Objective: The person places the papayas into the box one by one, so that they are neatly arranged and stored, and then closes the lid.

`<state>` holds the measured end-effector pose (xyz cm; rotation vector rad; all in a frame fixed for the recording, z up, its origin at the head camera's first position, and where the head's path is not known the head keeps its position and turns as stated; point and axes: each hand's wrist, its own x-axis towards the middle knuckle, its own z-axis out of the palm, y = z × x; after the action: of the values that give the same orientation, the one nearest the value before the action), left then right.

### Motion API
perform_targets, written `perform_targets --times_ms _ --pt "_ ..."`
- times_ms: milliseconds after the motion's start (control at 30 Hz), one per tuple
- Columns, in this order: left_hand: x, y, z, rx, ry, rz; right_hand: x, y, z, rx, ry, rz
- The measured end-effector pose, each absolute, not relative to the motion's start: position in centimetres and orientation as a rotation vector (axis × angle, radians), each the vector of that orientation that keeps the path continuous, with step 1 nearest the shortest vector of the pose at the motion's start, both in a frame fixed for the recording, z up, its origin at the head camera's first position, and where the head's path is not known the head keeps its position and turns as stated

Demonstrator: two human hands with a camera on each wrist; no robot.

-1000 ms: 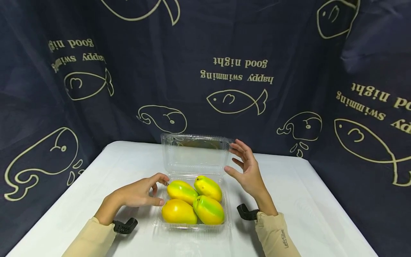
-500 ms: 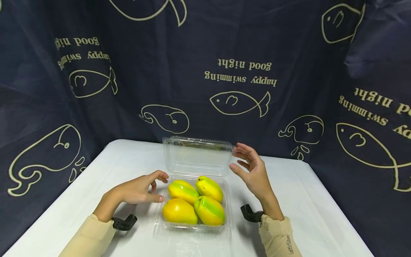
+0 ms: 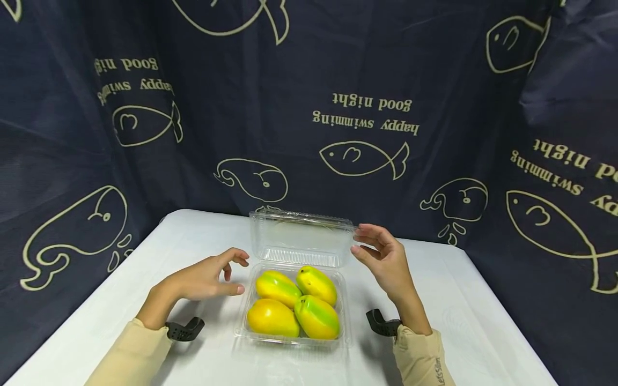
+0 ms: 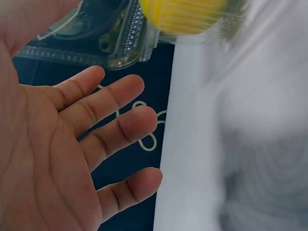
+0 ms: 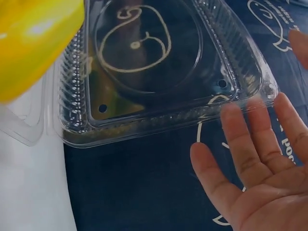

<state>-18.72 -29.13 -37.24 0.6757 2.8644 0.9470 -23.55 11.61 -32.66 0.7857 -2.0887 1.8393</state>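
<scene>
A clear plastic clamshell box [image 3: 244, 321] holds several yellow-green mangoes [image 3: 317, 317], laid in two rows. Its hinged lid [image 3: 301, 244] stands raised at the back. My right hand [image 3: 388, 268] is at the lid's right edge, fingertips touching the rim, thumb apart in front; in the right wrist view its fingers are extended and nothing is gripped. To the left of the box, my left hand [image 3: 205, 276] hovers with fingers spread and relaxed. The left wrist view shows that hand's palm [image 4: 48, 139] apart from the box.
A white-covered table [image 3: 207, 354] lies beneath the box. Dark blue cloth [image 3: 260, 96] with fish and whale drawings hangs behind and at both sides. Black wrist straps [image 3: 185, 329] sit on both forearms.
The lid leans somewhat further forward, with my right hand moving along at its edge. My left hand has drawn slightly away from the box's left side. The mangoes stay in place.
</scene>
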Motion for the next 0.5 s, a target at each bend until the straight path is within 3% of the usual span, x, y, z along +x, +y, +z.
perform_targets --times_ms 500 --pt "-18.6 -29.0 -35.8 0.615 3.055 1.024 -22.3 11.2 -31.9 0.731 -2.192 1.728"
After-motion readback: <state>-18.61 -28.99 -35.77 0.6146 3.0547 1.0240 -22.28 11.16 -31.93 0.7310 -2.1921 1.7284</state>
